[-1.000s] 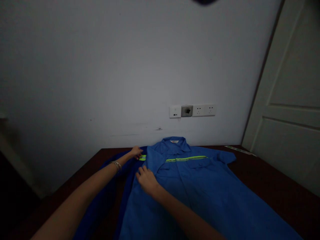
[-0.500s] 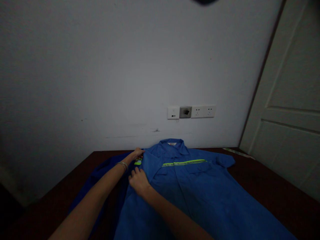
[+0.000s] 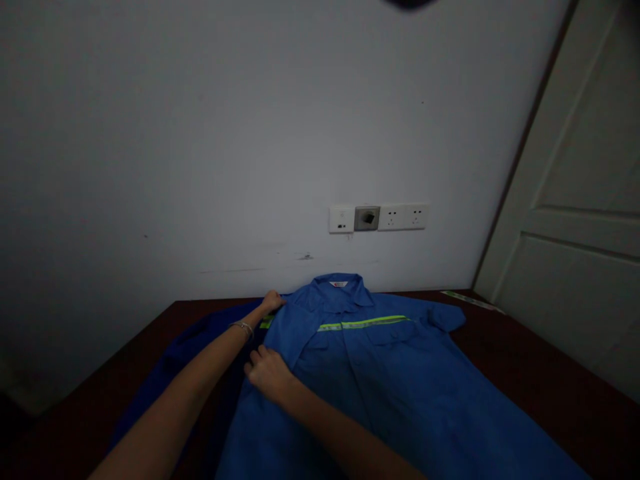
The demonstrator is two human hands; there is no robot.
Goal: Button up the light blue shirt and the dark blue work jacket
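While the right hand (image 3: 270, 373) works lowest along the sleeve (image 3: 295, 327) on the left side of the light blue shirt (image 3: 400, 380), the step in hand looks to be arranging that sleeve, which lies turned in over the chest. Its fingers are curled over the cloth; whether they pinch it, I cannot tell. Just beyond, the left hand (image 3: 273, 301) is drawn in narrow at the upper outer edge of the same sleeve, near the shoulder; its fingertips seem to touch cloth, but what lies between them is hidden. The next move, I judge, calls for both hands acting together, drawing the edge evenly so that the chest does not bunch.

Front up, the shirt lies on the dark red-brown surface (image 3: 500, 347), its body spreading toward the near side and out of view. To its left, toward the surface's left edge, lies a darker blue garment (image 3: 163, 370), with a yellow-green patch (image 3: 267, 322) just beside the left hand. Farther up, a yellow-green and grey stripe (image 3: 365, 323) crosses the chest; the other short sleeve reaches toward the far right corner. The collar (image 3: 360, 293), with its white label (image 3: 339, 284), lies at the far edge, by the wall (image 3: 250, 133).
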